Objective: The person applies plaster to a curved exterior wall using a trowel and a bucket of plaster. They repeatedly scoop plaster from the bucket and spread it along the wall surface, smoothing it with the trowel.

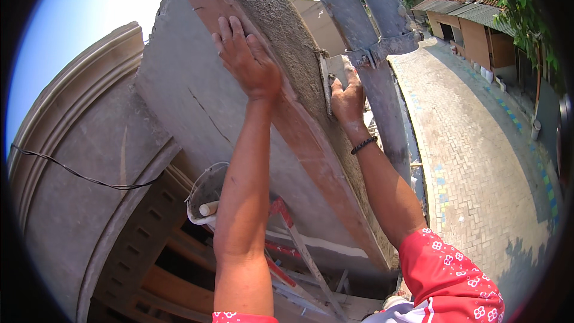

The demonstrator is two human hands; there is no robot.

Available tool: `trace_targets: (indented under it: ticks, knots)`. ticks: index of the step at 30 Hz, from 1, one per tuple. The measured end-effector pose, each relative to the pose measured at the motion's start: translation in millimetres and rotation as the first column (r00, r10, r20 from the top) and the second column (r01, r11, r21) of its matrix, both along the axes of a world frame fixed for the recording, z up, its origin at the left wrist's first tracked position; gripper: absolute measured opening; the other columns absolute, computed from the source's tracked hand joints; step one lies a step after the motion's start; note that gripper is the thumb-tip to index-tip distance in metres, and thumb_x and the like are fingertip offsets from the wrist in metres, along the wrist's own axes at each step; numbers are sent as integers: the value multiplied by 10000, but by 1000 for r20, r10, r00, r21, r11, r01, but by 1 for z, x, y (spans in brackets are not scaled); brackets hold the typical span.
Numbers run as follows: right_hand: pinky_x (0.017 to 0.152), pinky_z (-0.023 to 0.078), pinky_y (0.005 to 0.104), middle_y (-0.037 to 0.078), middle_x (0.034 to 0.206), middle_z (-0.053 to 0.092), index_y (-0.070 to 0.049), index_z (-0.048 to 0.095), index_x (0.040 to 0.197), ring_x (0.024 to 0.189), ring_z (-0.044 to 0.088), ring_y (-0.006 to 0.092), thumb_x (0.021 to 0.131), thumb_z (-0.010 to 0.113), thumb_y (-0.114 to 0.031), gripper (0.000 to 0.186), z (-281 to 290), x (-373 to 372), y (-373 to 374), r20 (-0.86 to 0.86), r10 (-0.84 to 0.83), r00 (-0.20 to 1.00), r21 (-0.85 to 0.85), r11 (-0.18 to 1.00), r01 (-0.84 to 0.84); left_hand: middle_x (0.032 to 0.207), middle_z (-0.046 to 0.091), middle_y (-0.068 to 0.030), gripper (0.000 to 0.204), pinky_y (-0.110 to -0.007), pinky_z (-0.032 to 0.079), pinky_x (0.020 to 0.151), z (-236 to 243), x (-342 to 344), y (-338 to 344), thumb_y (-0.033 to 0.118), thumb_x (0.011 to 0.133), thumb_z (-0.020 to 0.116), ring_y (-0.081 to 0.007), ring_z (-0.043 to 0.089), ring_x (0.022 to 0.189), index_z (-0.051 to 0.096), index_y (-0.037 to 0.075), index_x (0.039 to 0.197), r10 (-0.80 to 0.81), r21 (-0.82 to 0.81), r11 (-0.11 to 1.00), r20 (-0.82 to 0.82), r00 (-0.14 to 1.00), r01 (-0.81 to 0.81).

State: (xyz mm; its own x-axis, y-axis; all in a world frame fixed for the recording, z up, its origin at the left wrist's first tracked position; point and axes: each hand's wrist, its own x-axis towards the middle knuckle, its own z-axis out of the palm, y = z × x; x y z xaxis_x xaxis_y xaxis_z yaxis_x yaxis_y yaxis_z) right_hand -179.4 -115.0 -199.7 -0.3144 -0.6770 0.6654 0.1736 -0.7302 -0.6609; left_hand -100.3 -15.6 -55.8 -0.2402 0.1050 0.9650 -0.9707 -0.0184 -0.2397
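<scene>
A long reddish-brown wooden board (pixel 320 155) lies along the edge of a grey plastered wall (pixel 185 72). My left hand (pixel 248 63) rests flat on the upper part of the board, its fingers stretched out. Beside the board runs a strip of rough grey mortar (pixel 284 27). My right hand (pixel 348 98), with a dark bead bracelet at its wrist, grips a plastering trowel (pixel 326 84). The trowel's thin edge is against the outer side of the mortar strip; its handle is mostly hidden by my fingers.
Thick grey metal pipes joined by a clamp (pixel 382 51) stand just right of my right hand. Below are a bucket (pixel 197 203) and a red-and-white ladder-like frame (pixel 296 233). A black cable (pixel 89 178) hangs at left. Far below right lies a paved street (pixel 472 161).
</scene>
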Motion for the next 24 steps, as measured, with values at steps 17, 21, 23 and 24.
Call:
trace_targets:
  ticks: [17, 21, 23, 24]
  knots:
    - [962, 449, 406, 282, 1201, 595, 84, 482, 1312, 1105, 588, 405, 876, 578, -95, 481, 39, 6, 1, 155, 310, 938, -76, 950, -302, 1444, 402, -241, 494, -485, 164, 1159, 0, 6, 5, 281, 1035, 336, -399, 318, 1359, 459, -79, 1349, 20, -31, 999, 38, 999, -19]
    - [937, 469, 384, 239, 1213, 609, -29, 470, 1377, 1099, 616, 343, 896, 532, -62, 486, 41, -6, 4, 70, 221, 973, -271, 943, -195, 1439, 405, -246, 476, -476, 163, 1160, 2, 4, 0, 259, 1030, 350, -384, 312, 1369, 463, -79, 1346, -11, -21, 1000, 30, 1000, 11]
    - [944, 467, 353, 214, 1236, 604, -54, 463, 1397, 1125, 609, 280, 896, 507, -22, 504, 18, -10, 8, -18, 198, 980, -249, 948, -196, 1440, 404, -245, 474, -471, 151, 1164, -1, 4, 3, 251, 1028, 357, -371, 305, 1378, 455, -82, 1351, -5, -7, 1000, 8, 1000, 5]
    - [957, 457, 349, 209, 1248, 597, -39, 458, 1397, 1139, 596, 272, 893, 511, -18, 507, 5, -13, 15, -34, 246, 969, -178, 952, -248, 1403, 445, -235, 454, -463, 199, 1144, 0, 3, 2, 238, 1018, 374, -353, 360, 1339, 481, -76, 1329, 49, -65, 997, 22, 999, -47]
